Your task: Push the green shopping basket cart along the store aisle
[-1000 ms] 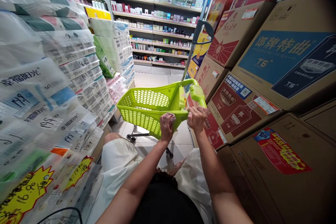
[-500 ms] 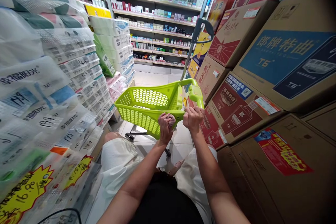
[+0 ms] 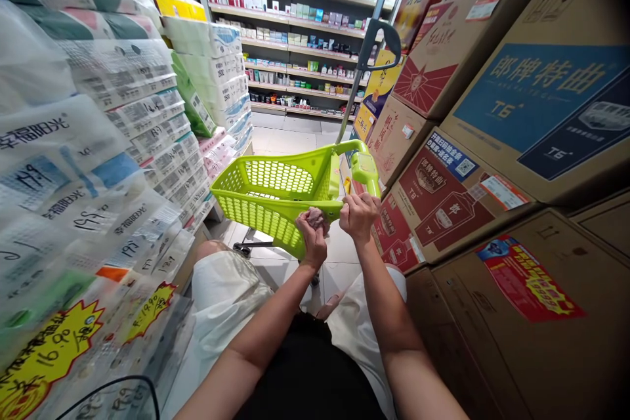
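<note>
A lime-green shopping cart (image 3: 260, 213) with perforated basket walls stands on the tiled floor before my knees. My right hand (image 3: 360, 216) is wrapped round the near side of its handle frame. At the near basket wall, just left of it, my left hand (image 3: 312, 239) is closed on a crumpled, greyish-pink cloth (image 3: 315, 218). The cloth lies at the wall's upper edge, partly covered by my fingers. Several holes of the basket's far wall and part of its bottom show. The chunky green handle (image 3: 364, 170) sits at the right end of the cart.
Wrapped tissue packs (image 3: 142, 79) are stacked on the left, with yellow price tags (image 3: 54, 354) in front. Cardboard boxes (image 3: 492, 282) form a wall on the right. A metal pole with a dark grey grip (image 3: 367, 46) leans behind the cart. Stocked shelves (image 3: 295, 20) stand at the back.
My left hand has turned slightly and sits a little lower on the basket wall with the cloth. My right hand keeps its grip on the frame. The view has tilted slightly downward.
</note>
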A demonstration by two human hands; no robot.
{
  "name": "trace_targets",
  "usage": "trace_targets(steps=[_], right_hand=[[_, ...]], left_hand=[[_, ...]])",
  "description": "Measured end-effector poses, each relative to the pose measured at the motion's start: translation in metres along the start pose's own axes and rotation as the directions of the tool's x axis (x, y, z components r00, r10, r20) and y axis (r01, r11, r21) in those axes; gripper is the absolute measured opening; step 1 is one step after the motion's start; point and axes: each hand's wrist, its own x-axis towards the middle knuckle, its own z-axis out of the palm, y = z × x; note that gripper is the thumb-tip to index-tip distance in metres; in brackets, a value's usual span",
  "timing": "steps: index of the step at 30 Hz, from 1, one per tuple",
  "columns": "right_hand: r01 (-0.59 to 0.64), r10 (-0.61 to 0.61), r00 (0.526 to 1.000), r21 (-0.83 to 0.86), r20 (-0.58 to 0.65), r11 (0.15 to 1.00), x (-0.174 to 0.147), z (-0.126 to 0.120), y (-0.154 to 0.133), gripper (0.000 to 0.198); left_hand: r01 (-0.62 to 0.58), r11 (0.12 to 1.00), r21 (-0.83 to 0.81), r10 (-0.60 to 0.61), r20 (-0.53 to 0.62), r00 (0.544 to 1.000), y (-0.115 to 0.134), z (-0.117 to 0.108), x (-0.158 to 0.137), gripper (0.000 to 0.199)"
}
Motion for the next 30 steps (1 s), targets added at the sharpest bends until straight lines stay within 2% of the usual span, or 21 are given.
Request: trace_targets(steps=[5, 11, 17, 23, 25, 28, 30], right_hand=[[0.007, -0.007, 1.000, 0.008, -0.019, 1.000, 0.000, 0.003, 0.000, 0.016], [-0.009, 0.009, 1.000, 0.012, 0.001, 1.000, -0.001, 0.006, 0.003, 0.016], [-0.004, 0.004, 1.000, -0.025, -0.011, 1.000, -0.001, 0.006, 0.001, 0.018], [-0.018, 0.018, 1.000, -0.016, -0.002, 1.000, -0.002, 0.006, 0.000, 0.018], [-0.018, 0.018, 1.000, -0.016, -0.001, 1.000, -0.001, 0.005, 0.000, 0.017], [-0.013, 0.013, 1.000, -0.029, -0.006, 0.999, -0.001, 0.004, -0.001, 0.017], [-0.009, 0.009, 1.000, -0.031, -0.009, 0.999, -0.001, 0.005, -0.001, 0.017]], left_hand=[[0.060, 0.985, 0.160, -0.043, -0.105, 0.994, -0.037, -0.017, -0.003, 0.019], [-0.097, 0.963, 0.250, 0.123, -0.092, 0.988, -0.039, -0.014, 0.015, 0.021], [-0.079, 0.924, 0.374, 0.109, -0.060, 0.992, -0.058, -0.032, 0.003, 0.021], [-0.186, 0.949, 0.255, 0.196, -0.015, 0.980, -0.043, -0.024, 0.025, 0.024], [-0.117, 0.966, 0.230, 0.143, -0.101, 0.985, -0.043, -0.027, 0.027, 0.020], [0.057, 0.982, 0.178, -0.010, -0.255, 0.967, -0.047, -0.034, 0.025, 0.019], [0.097, 0.986, 0.139, -0.055, -0.285, 0.957, -0.045, -0.035, 0.028, 0.020]])
